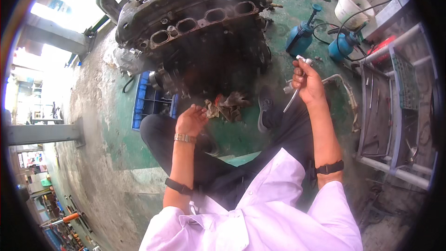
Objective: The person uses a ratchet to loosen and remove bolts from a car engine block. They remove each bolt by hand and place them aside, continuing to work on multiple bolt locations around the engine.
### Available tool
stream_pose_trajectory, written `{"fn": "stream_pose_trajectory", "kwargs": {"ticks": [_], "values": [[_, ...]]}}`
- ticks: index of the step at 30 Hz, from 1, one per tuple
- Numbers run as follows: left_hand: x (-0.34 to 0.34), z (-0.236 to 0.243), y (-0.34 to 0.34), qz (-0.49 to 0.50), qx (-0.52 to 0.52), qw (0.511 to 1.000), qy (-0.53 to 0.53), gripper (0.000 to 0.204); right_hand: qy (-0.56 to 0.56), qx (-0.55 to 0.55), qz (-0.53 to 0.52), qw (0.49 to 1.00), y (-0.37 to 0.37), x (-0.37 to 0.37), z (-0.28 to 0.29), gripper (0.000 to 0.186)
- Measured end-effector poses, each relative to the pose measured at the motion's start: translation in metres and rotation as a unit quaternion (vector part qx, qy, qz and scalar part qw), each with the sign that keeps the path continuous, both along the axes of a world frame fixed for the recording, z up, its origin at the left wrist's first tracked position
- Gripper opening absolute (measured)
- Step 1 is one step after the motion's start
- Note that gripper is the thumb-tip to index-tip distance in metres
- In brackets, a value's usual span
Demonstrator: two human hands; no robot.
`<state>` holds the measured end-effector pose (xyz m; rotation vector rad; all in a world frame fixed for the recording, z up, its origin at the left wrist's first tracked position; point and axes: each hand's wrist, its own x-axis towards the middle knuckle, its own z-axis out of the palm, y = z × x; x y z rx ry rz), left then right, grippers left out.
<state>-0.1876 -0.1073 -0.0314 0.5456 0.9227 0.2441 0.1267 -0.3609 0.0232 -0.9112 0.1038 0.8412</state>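
Observation:
A dark, greasy engine block (pixel 204 58) with a row of oval ports stands on the floor in front of me. My right hand (pixel 306 81) is wrapped around a silver socket wrench (pixel 291 101), its head up beside the thumb and its shaft slanting down below the fist. My left hand (pixel 190 120) hangs over my knee, fingers loosely curled and apart, with nothing seen in it. Close to its fingertips lie dirty work gloves (pixel 234 100) and a crumpled rag (pixel 227 113), under the engine's near side.
A blue divided crate (pixel 141 104) sits left of the engine. Two blue pump bottles (pixel 301 37) and a white bucket (pixel 350 7) stand at the far right. A metal tool cart (pixel 397 111) holds tools on my right. A bent pipe (pixel 346 88) lies near my right knee.

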Motion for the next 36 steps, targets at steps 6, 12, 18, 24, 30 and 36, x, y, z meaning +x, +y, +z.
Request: {"fn": "stream_pose_trajectory", "kwargs": {"ticks": [6, 12, 18, 24, 30, 36], "values": [[0.002, -0.007, -0.001, 0.006, 0.027, 0.999, 0.047, 0.034, -0.022, -0.018, 0.006, 1.000, 0.002, -0.006, 0.004, 0.023], [0.012, -0.010, -0.005, 0.018, 0.021, 0.999, 0.042, 0.035, -0.061, -0.068, 0.025, 0.996, 0.012, -0.010, 0.005, 0.018], [0.007, -0.023, -0.017, 0.002, 0.020, 1.000, -0.008, 0.025, -0.112, -0.119, 0.065, 0.984, 0.031, -0.011, -0.004, 0.013], [0.004, -0.016, -0.004, 0.054, 0.024, 0.998, 0.019, 0.024, -0.128, -0.153, 0.102, 0.975, 0.054, -0.017, -0.015, 0.011], [0.019, -0.009, -0.013, 0.049, 0.013, 0.999, -0.009, 0.023, -0.161, -0.224, 0.161, 0.948, 0.064, -0.040, -0.028, 0.012], [0.025, 0.004, -0.013, 0.084, -0.020, 0.995, -0.055, 0.022, -0.309, -0.343, 0.172, 0.870, 0.066, -0.065, -0.030, 0.015]]}}
